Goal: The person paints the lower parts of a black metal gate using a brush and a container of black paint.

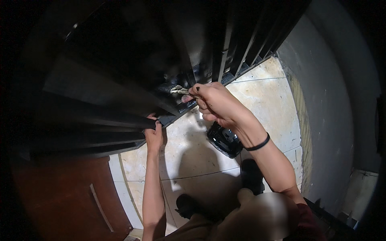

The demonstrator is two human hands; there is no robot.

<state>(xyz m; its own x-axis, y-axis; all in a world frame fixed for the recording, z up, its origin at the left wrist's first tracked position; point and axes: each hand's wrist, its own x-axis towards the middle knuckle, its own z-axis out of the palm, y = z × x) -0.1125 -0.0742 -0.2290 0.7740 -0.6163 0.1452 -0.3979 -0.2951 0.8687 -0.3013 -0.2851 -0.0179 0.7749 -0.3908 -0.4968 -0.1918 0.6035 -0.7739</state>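
A black metal gate (171,117) with upright bars runs diagonally across the upper left. My left hand (154,134) is closed around one of its bars near the bottom rail. Higher up and to the right, my right hand (215,102) is closed with black smudges on the fingers. It pinches what looks like a paintbrush (178,90), its pale, dark-smeared end reaching between the bars; most of its handle is hidden in my fingers. Below that hand, partly covered by my forearm, a black container (225,141) with glossy dark liquid, apparently paint, rests on the floor.
Stained cream floor tiles (259,100) lie under me, with my dark shoes (252,174) close to the container. A grey wall (321,92) rises at the right. A reddish-brown panel (72,193) is at the lower left. Beyond the bars it is very dark.
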